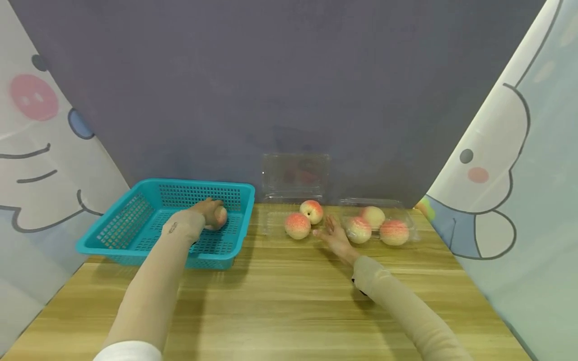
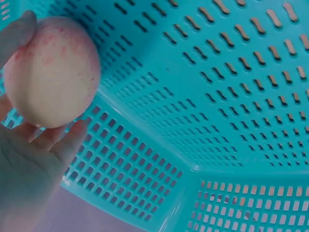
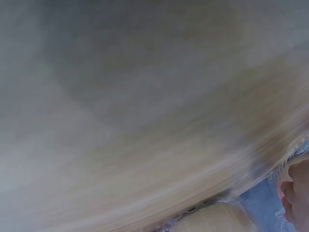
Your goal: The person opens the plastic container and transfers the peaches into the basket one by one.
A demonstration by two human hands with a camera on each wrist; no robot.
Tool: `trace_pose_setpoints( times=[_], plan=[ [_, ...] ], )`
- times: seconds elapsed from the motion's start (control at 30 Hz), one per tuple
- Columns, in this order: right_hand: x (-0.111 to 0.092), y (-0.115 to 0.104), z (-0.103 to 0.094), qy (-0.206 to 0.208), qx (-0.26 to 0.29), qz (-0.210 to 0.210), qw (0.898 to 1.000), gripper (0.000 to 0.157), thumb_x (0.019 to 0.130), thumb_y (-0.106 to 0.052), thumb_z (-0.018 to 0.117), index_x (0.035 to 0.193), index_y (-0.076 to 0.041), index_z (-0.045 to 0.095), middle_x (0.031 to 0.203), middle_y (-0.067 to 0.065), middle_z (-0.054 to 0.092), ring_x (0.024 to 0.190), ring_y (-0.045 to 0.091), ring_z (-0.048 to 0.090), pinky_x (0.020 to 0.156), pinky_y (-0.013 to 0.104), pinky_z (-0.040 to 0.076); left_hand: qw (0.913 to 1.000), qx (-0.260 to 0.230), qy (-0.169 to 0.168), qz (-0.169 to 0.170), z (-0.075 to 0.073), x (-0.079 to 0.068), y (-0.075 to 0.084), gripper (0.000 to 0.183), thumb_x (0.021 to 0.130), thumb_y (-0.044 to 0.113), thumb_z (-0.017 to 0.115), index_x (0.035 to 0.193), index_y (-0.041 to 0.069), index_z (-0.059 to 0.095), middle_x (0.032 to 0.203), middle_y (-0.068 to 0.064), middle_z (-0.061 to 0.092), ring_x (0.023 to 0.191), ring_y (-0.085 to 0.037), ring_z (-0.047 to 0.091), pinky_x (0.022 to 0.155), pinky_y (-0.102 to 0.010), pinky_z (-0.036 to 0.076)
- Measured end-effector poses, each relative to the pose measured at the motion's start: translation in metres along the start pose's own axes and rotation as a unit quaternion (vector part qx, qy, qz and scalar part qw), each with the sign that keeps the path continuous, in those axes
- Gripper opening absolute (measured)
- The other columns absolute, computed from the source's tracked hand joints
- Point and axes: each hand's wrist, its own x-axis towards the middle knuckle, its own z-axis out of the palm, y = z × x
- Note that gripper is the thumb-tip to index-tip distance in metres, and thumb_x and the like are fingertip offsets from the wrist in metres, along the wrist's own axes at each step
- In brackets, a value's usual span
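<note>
Left: turquoise basket (image 1: 245, 225) on bench (image 1: 280, 301). Inside, towards right wall, left hand (image 1: 204, 209) holds round peach (image 1: 221, 218), grip curled about it, thumb and fingers on different sides. Centre: clear box (image 1: 295, 173), lid upright, two peaches (image 1: 297, 225) inside; box lies right of held peach, beyond basket wall. Just right of these two: right hand (image 1: 337, 240), nearer them, grip spread, nothing held. Far right: three peaches (image 1: 394, 232) in clear container (image 1: 349, 202).

Basket (image 1: 155, 220) left (peach (image 1: 221, 217) inside), 2 boxes (image 1: 295, 175) right
</note>
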Motion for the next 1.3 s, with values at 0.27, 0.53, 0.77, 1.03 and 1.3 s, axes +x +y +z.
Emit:
trace_pose_setpoints(
  times=[0.27, 0.53, 0.77, 1.03, 1.3],
  plan=[
    [0.002, 0.002, 0.0, 0.003, 0.008, 0.0, 1.0, 0.087, 0.088, -0.025, 0.061, 0.147, -0.005, 0.0, 0.154, 0.015, 0.004, 0.141, 0.033, 0.01, 0.113, 0.045, 0.018, 0.9982, -0.059, -0.013, 0.007, -0.016, -0.001, 0.003, 0.07, 0.081, 0.012, 0.063, 0.142, 0.004, 0.03, 0.146, -0.027, 0.023, 0.13, -0.048, 0.025, 0.095, -0.057, 0.037],
    [-0.001, -0.006, 0.004, -0.018, 0.026, 0.011, 0.999, 0.086, 0.089, -0.019, 0.059, 0.146, -0.001, -0.003, 0.153, 0.017, 0.001, 0.14, 0.037, 0.006, 0.113, 0.046, 0.014, 0.9906, 0.025, 0.089, 0.101, -0.025, -0.006, 0.002, 0.046, 0.089, 0.017, 0.059, 0.13, 0.0, 0.048, 0.127, -0.024, 0.051, 0.114, -0.04, 0.05, 0.09, -0.051, 0.044],
    [-0.012, -0.027, 0.006, -0.024, 0.029, 0.014, 0.999, 0.084, 0.09, -0.015, 0.057, 0.145, 0.003, -0.004, 0.153, 0.02, 0.0, 0.14, 0.037, 0.004, 0.114, 0.045, 0.013, 0.9818, 0.026, 0.147, 0.118, -0.033, -0.018, 0.016, 0.042, 0.088, 0.016, 0.059, 0.126, -0.002, 0.052, 0.124, -0.021, 0.055, 0.111, -0.038, 0.053, 0.089, -0.05, 0.046],
    [-0.013, -0.031, 0.004, -0.019, 0.019, 0.017, 0.999, 0.085, 0.09, -0.019, 0.058, 0.145, 0.002, -0.003, 0.153, 0.019, 0.001, 0.14, 0.037, 0.005, 0.114, 0.045, 0.016, 0.9759, 0.031, 0.153, 0.153, -0.04, -0.035, 0.046, 0.039, 0.088, 0.016, 0.06, 0.124, 0.001, 0.055, 0.123, -0.018, 0.057, 0.109, -0.034, 0.056, 0.087, -0.047, 0.048],
    [-0.008, -0.023, 0.003, -0.017, 0.022, 0.019, 0.999, 0.085, 0.09, -0.017, 0.058, 0.145, 0.002, -0.005, 0.153, 0.018, -0.001, 0.14, 0.036, 0.004, 0.114, 0.045, 0.015, 0.9696, 0.054, 0.152, 0.184, -0.038, -0.041, 0.067, 0.04, 0.088, 0.02, 0.062, 0.123, 0.004, 0.056, 0.121, -0.014, 0.059, 0.106, -0.029, 0.059, 0.085, -0.043, 0.05]
  ],
)
